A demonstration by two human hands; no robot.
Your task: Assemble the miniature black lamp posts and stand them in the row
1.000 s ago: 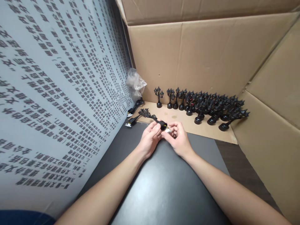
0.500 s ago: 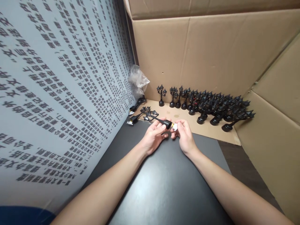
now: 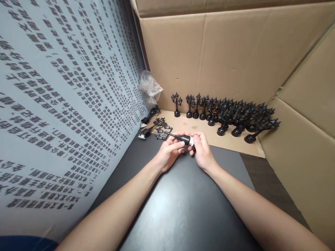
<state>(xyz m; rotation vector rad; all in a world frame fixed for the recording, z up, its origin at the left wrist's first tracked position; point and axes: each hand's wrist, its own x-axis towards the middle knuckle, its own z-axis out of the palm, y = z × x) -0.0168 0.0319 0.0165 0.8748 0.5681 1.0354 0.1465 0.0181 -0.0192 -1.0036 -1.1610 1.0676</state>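
Observation:
My left hand [image 3: 169,152] is closed around the base of a black miniature street lamp [image 3: 184,139], which lies on its side with its lantern heads pointing left. In my right hand [image 3: 202,150] a small white piece [image 3: 192,141] is pinched between thumb and fingers. The white piece sits at the open end of the lamp's base, partly hidden by my fingertips; a bit of yellow shows between them. How far it goes into the base I cannot tell.
Several finished-looking black lamps [image 3: 235,116] stand on a cardboard sheet [image 3: 193,124] at the back right. Left of the hands lie lamps with white ends [image 3: 148,131]. A clear plastic bag [image 3: 150,87] rests in the corner. Cardboard walls [image 3: 172,52] and a printed sheet [image 3: 78,87] enclose the dark table [image 3: 183,205].
The white piece in my right hand has come up against the lamp's base; the gap with yellow wires between them has closed. The whole view has shifted slightly.

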